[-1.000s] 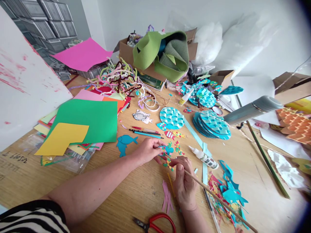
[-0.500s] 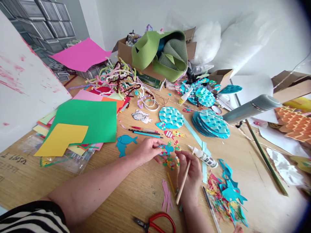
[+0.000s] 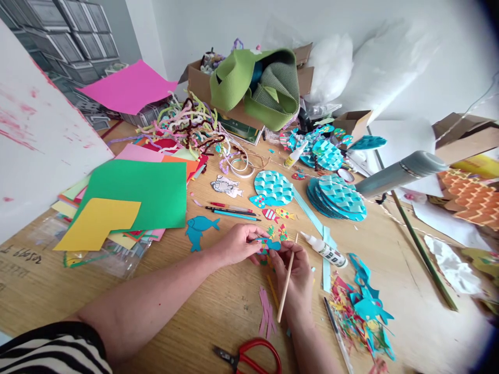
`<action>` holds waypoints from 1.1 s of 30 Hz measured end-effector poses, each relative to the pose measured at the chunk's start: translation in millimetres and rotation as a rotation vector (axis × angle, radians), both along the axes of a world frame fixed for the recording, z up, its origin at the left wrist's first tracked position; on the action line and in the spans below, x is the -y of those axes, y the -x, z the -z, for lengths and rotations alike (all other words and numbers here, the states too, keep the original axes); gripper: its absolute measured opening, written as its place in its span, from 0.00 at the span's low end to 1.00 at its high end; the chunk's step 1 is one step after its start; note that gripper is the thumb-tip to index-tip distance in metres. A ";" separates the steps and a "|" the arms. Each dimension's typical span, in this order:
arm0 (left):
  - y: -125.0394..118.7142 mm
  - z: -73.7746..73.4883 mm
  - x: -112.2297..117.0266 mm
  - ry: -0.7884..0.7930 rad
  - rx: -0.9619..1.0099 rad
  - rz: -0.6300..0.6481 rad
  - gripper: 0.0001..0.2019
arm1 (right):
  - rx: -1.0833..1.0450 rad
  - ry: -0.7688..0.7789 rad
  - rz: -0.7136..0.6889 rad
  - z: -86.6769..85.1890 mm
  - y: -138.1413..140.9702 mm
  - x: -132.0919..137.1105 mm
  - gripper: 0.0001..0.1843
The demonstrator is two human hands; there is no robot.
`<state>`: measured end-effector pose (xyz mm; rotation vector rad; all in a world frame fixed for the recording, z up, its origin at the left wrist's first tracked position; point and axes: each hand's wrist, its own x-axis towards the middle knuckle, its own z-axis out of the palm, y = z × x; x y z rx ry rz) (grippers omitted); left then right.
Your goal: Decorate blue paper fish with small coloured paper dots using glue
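Note:
My left hand [image 3: 237, 243] pinches a small decorated paper fish [image 3: 268, 244] just above the wooden table [image 3: 218, 306]. My right hand [image 3: 297, 275] is closed around a thin wooden stick [image 3: 287, 278], which points up and away past the fish. More small coloured paper fish [image 3: 278, 213] lie just beyond my hands. A white glue bottle [image 3: 324, 249] lies on its side right of them. A plain blue paper fish [image 3: 198, 228] rests left of my left hand.
Red-handled scissors [image 3: 249, 356] lie at the near edge. Coloured paper sheets [image 3: 136, 195] are stacked at left, blue woven paper discs [image 3: 339, 195] and paper scraps [image 3: 362, 306] at right. A cardboard box with green fabric [image 3: 253, 85] stands at the back. Pencils [image 3: 232, 210] lie mid-table.
My right hand swung the stick from lying low toward the right to standing nearly upright, then moved left toward the fish. My left hand stayed on the fish.

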<state>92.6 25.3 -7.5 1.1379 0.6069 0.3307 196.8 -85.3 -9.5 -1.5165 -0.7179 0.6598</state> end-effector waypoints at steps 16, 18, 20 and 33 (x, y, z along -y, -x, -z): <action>1.0 -3.1 0.2 -0.013 -0.018 0.009 0.14 | 0.037 0.012 0.046 3.7 -1.5 0.2 0.16; 0.8 -4.1 0.3 -0.030 -0.046 0.011 0.14 | 0.050 0.001 0.071 4.6 -3.1 0.2 0.16; 0.9 -5.6 0.4 -0.048 -0.075 0.016 0.15 | 0.057 0.001 0.069 5.3 -3.8 0.2 0.15; 5.0 -9.3 3.0 -0.207 -0.124 0.049 0.20 | 0.088 0.000 0.068 3.9 0.5 1.7 0.12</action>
